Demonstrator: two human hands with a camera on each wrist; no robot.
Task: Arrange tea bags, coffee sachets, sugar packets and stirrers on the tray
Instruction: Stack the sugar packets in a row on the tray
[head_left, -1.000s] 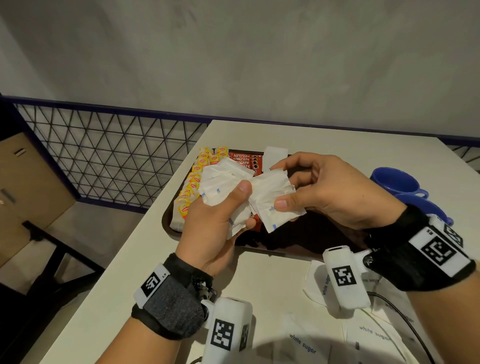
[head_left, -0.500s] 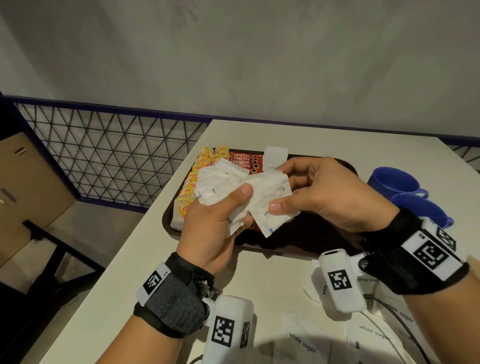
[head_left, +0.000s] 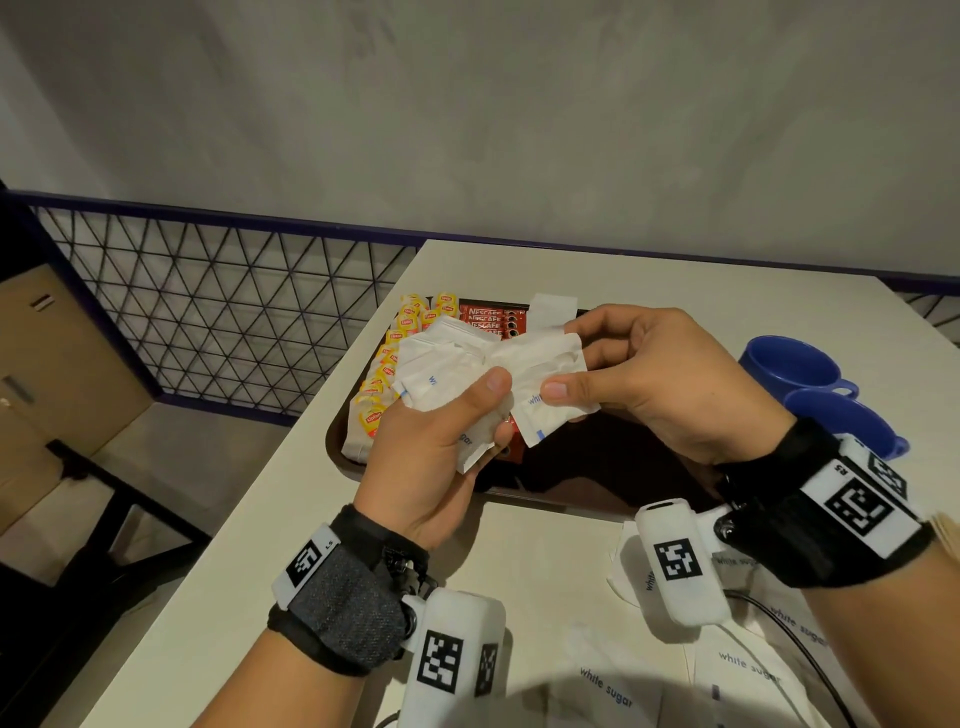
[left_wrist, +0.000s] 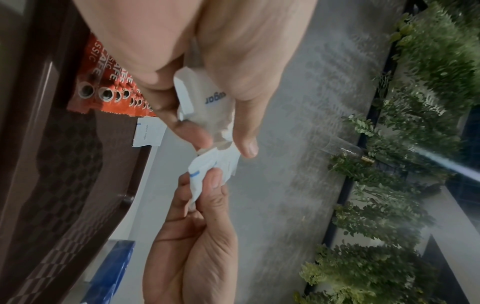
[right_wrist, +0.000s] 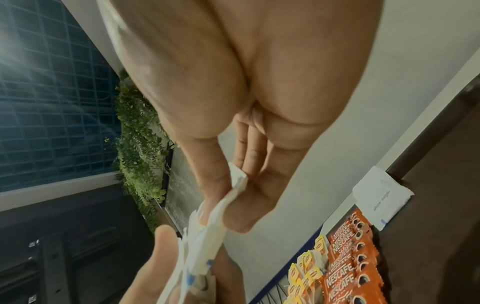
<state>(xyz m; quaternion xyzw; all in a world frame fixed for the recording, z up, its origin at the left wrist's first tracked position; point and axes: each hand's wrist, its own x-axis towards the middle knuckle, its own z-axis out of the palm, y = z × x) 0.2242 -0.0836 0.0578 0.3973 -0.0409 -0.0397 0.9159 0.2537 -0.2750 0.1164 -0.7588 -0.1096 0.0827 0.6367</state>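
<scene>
left hand (head_left: 431, 457) clutching sugar packets (head_left: 447, 374), right hand (head_left: 670, 384) pinching one

Premises appear to be a café or office pantry seating area, set beside a railing. Evidence: a plain white table (head_left: 322, 545) carries a brown serving tray (head_left: 597, 483) stocked with single-serve supplies: yellow-tagged tea bags (head_left: 376, 387), red Nescafé sachets (head_left: 491, 317) and white sugar packets (head_left: 553, 309). Two blue cups (head_left: 795, 366) stand on the table just right of the tray. A dark rail with wire mesh (head_left: 208, 322) bounds the table's left side, with lower flooring visible beyond it. The wall behind is bare grey plaster. Wrist views show a wall of green foliage (left_wrist: 405, 144) and gridded glazing (right_wrist: 52, 115).
</scene>
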